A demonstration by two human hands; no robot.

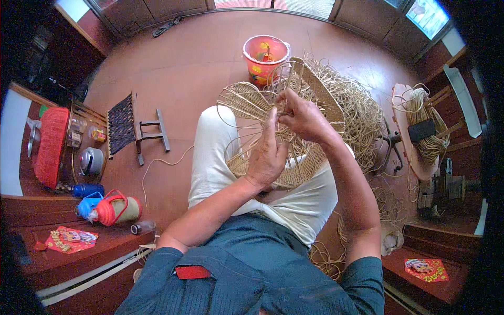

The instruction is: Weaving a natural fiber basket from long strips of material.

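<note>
A half-woven basket (303, 170) of tan straw cord rests over my lap, between my knees. Its woven panels spread out like petals, with bare thin ribs between them. My left hand (266, 157) lies against the middle of it, fingers stretched upward and thumb apart. Above and right of it, my right hand (303, 116) is closed in a pinch on a strand of straw cord, close to the left fingertips. The strand's end is hidden by the fingers. A large heap of loose straw cord (357, 107) lies on the floor beyond my right knee.
A red bucket (265, 60) stands ahead of me. At left are a low stool with a black woven seat (122, 125), a red thermos (118, 207) and a silver kettle (92, 161). On the right, a wooden bench (401, 97) bears coiled cord (420, 110) and a black phone-like slab (421, 131).
</note>
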